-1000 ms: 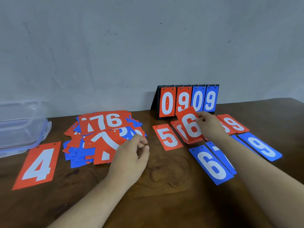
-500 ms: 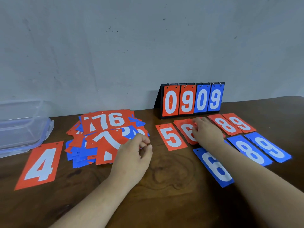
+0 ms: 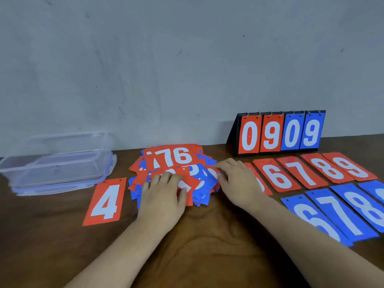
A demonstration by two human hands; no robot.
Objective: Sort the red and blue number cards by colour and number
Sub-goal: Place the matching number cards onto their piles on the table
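- The mixed pile of red and blue number cards (image 3: 176,156) has the left hand (image 3: 164,196) on its near edge, fingers together and bent; I cannot tell whether they grip.
- The right hand (image 3: 239,183) touches the pile's right edge, fingers stretched.
- Left of the pile are a red 4 card (image 3: 105,201) and a clear plastic box (image 3: 58,163).
- To its right are sorted red cards (image 3: 278,177), sorted blue cards (image 3: 340,210) and a black flip scoreboard (image 3: 279,133).
- The bare brown wooden table (image 3: 207,256) lies nearer.

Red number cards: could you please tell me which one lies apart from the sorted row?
The red 4: it lies alone left of the mixed pile, while the red row sits on the right.
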